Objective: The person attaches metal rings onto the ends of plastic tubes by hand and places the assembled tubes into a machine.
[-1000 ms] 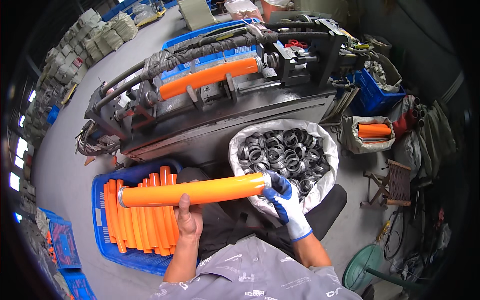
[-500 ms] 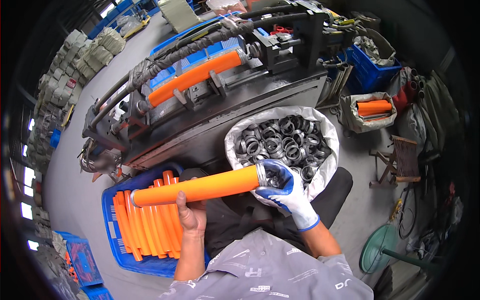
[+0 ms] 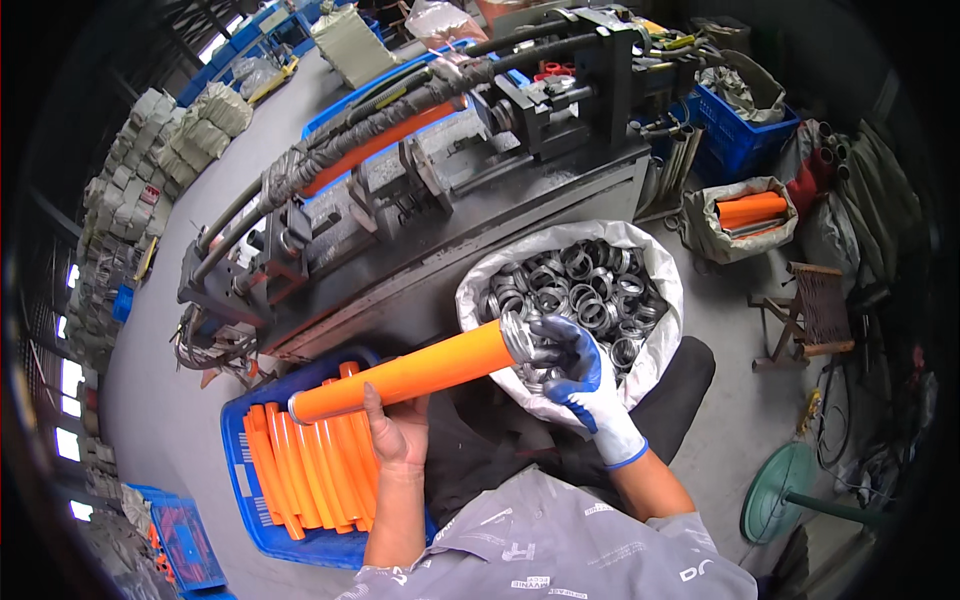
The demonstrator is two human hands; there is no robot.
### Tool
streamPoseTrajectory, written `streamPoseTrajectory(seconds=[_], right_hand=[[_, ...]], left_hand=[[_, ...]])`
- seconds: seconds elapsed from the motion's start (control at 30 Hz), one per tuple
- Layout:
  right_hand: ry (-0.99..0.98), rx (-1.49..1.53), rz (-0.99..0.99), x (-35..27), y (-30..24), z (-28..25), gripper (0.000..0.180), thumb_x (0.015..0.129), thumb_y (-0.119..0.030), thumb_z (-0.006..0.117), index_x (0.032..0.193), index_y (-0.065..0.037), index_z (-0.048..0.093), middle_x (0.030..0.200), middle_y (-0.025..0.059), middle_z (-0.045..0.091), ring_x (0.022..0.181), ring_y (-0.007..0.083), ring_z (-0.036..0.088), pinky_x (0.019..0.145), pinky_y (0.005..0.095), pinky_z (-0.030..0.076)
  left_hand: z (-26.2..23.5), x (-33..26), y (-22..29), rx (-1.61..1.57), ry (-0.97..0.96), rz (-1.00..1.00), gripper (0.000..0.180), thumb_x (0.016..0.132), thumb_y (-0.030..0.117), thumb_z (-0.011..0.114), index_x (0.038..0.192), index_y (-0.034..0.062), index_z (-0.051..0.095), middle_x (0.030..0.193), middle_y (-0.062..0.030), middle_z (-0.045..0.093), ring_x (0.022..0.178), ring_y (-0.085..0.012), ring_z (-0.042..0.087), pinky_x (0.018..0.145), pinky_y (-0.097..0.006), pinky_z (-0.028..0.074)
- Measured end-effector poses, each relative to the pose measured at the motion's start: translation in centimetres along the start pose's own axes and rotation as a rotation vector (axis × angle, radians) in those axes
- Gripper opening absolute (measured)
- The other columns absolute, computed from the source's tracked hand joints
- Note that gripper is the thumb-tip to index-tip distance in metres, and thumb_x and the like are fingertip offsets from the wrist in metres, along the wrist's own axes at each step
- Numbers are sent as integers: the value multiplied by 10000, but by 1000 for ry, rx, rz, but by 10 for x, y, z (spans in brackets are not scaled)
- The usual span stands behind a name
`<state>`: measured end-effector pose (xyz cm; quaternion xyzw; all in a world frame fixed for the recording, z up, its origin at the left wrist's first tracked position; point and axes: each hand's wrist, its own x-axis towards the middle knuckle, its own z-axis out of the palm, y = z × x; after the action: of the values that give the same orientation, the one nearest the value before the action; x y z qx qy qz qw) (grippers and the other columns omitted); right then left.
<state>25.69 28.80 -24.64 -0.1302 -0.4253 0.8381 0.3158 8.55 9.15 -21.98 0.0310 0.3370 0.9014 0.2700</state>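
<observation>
My bare left hand (image 3: 400, 430) supports an orange tube (image 3: 410, 374) from beneath, thumb along its near side and fingers under it. The tube slants up to the right, with a grey metal ring (image 3: 516, 338) on its right end and a thin ring at its left end. Just beyond that right end is my right hand (image 3: 590, 385), in a white and blue glove, its thumb and fingers apart in a curve. Behind it stands a white sack (image 3: 668, 275) full of grey metal rings (image 3: 580, 290). Below the tube's left end, a blue crate (image 3: 240, 470) holds several orange tubes (image 3: 320, 470).
Ahead is a long dark machine (image 3: 450, 220) with hoses; another orange tube (image 3: 370, 150) lies behind them. A sack (image 3: 740, 240) with orange pieces, a wooden folding stool (image 3: 815, 315) and a green round base (image 3: 780, 490) are at the right. Stacked bundles (image 3: 120, 220) line the left.
My right hand has drawn slightly away from the tube's ringed end. The held tube has tilted more. On the machine, the orange tube has left the front supports and now lies farther back.
</observation>
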Motion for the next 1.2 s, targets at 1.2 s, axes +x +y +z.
streamPoseTrajectory(seconds=[1.2], right_hand=[[-8,-1788,36,8,90,-140,828,746,-481,764,1317,65,518,1305,253,566,1291,374,476,1205,531,191]], left_hand=[[86,317,-48,220,121,-49,542,954,355,675,1416,162,465,1412,-108,552,1311,-277,527,1121,-497,283]])
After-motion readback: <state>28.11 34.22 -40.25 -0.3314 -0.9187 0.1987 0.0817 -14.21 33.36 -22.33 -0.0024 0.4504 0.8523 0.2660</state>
